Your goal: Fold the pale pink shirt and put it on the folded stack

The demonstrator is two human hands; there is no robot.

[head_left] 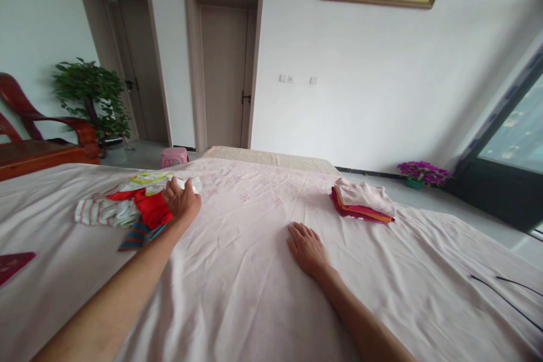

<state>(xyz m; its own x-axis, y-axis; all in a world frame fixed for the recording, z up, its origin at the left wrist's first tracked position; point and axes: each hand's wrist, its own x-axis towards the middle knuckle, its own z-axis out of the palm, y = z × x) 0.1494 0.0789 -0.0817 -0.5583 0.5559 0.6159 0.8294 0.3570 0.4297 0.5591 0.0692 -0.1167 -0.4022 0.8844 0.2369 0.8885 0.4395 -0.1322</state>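
Observation:
My left hand [183,202] reaches into a loose heap of clothes on the left, its fingers curled on a white garment [195,184] at the heap's right edge. Beside that hand lies a bright red garment [153,209]. A white garment with pink stripes [99,212], a blue-and-brown striped piece [134,237] and a white piece with yellow trim [144,180] make up the rest. My right hand [309,248] rests palm down with fingers stretched out on the pale pink sheet [250,294]. Past it sits a folded stack, pale pink garment [367,193] on top, red and orange cloth [360,214] beneath.
A dark pink flat object [14,266] lies at the left edge. Thin black cords [504,297] cross the sheet at right. Beyond the sheet stand a pink stool [174,156], a wooden armchair [51,147], a leafy plant [91,96] and purple flowers [424,173].

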